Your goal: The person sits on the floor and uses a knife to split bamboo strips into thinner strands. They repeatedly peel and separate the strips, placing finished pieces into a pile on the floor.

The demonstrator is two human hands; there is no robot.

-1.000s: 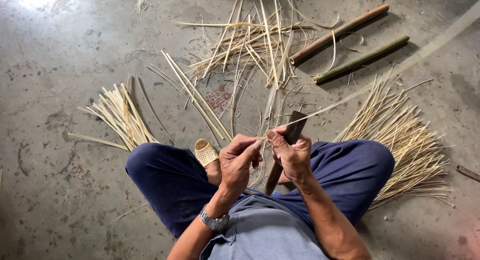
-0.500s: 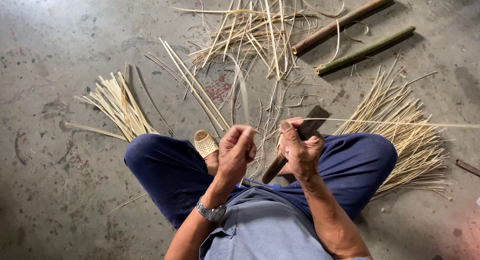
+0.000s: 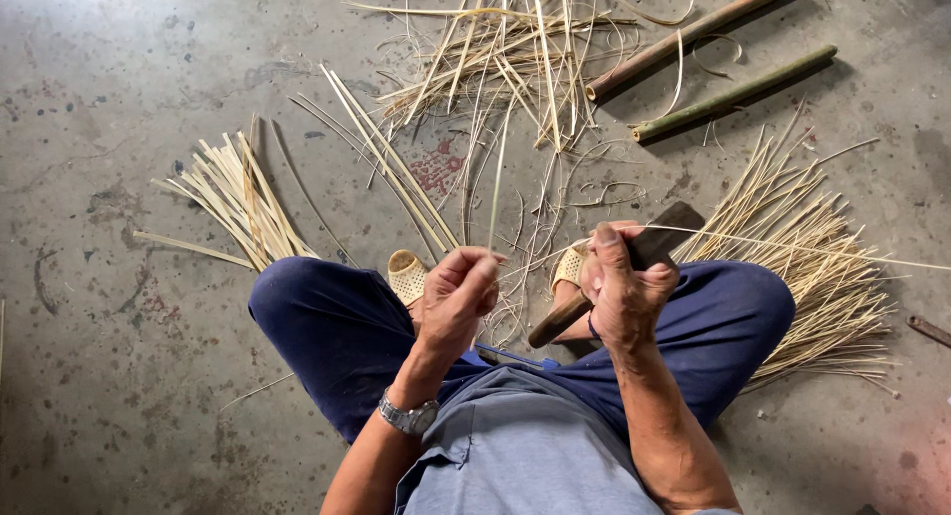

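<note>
I sit on a grey concrete floor [image 3: 119, 69], stained and scuffed, with a faded red patch [image 3: 436, 166] ahead and bright daylight falling from the upper left.

A thin pale bamboo strip [image 3: 792, 244] runs level toward three o'clock. The dark-bladed knife [image 3: 634, 262] with a brown handle slants from seven to one o'clock.

Single head view, looking steeply down, close over lap, floor [image 3: 119, 396] beyond.
</note>
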